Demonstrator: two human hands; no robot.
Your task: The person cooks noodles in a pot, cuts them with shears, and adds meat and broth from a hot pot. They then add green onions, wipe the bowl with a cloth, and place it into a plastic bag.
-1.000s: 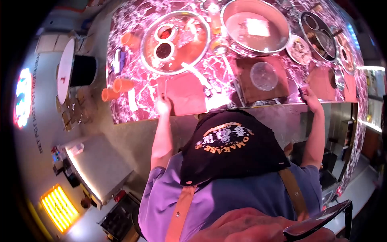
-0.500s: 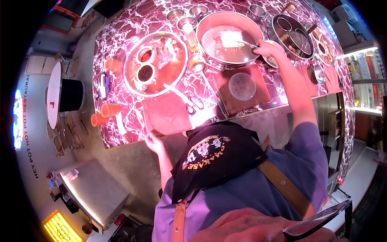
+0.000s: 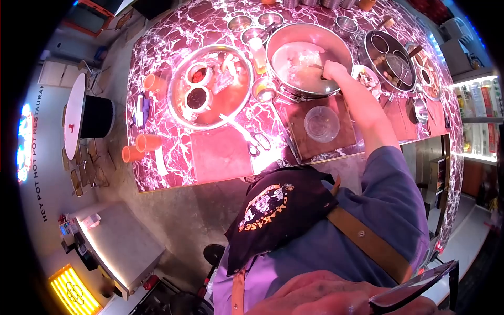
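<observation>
My right hand (image 3: pixel 332 71) reaches over a large round steel pot (image 3: pixel 344 50) of pale, cloudy liquid. Its fingers are closed around the handle of a utensil (image 3: pixel 315 66); the working end is under the liquid, so its kind does not show. Left of the pot stand a bottle (image 3: pixel 258 55) and a small ladle (image 3: pixel 265 92). A wide round tray (image 3: pixel 176 107) holds food, a bowl of red stuff (image 3: pixel 198 75) and a bowl of dark sauce (image 3: pixel 198 98). My left hand is out of view.
In front of the pot, a clear round bowl (image 3: pixel 322 125) stands on a brown mat (image 3: pixel 299 144). Scissors (image 3: pixel 258 145) lie by the tray. Orange cups (image 3: pixel 148 142) stand at left. A dark pan (image 3: pixel 404 86) with strainers and a plate of food (image 3: pixel 366 79) are at right.
My right hand has moved inward over the pot, and the utensil has dipped into the liquid. The bright white patch there is gone. My left hand has left the table's edge and the view.
</observation>
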